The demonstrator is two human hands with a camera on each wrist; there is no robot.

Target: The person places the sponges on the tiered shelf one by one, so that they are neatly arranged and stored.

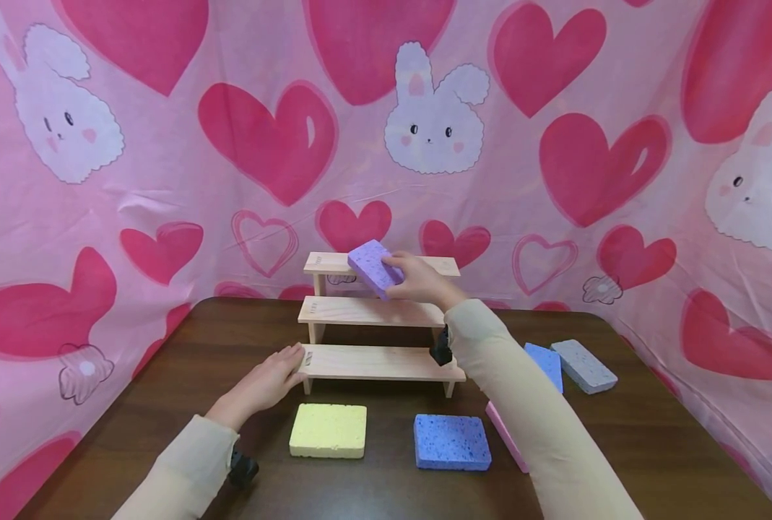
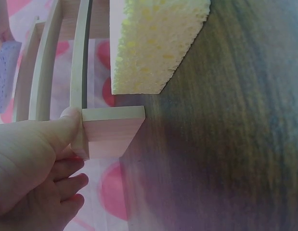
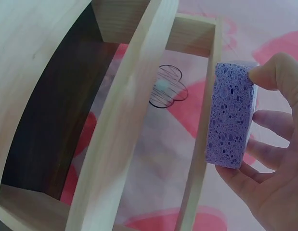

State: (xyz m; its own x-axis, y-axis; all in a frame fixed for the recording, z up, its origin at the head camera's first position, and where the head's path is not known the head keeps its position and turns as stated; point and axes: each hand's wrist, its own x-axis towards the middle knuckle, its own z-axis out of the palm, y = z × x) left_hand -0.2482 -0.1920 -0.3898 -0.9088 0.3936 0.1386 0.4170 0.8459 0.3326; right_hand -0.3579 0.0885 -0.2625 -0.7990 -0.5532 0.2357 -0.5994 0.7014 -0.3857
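Observation:
A purple sponge [image 1: 374, 267] is in my right hand [image 1: 418, 280], tilted in front of the top step of a three-tier wooden shelf [image 1: 373, 310]. In the right wrist view, thumb and fingers grip the sponge [image 3: 229, 115] by its edges, close to the top board. My left hand [image 1: 265, 386] holds the left end of the lowest step. The left wrist view shows its thumb on the board's end and its other fingers curled beneath. A yellow sponge [image 1: 328, 431] lies on the table just in front of the shelf, near the left hand.
On the brown table [image 1: 165, 404], a dark blue sponge [image 1: 452, 442] lies front right of the shelf. A pink sponge [image 1: 508, 438] and a lighter blue sponge [image 1: 545, 365] are partly hidden by the right sleeve. A grey sponge [image 1: 583, 367] lies farther right. Behind hangs a pink heart-patterned cloth [image 1: 360, 180].

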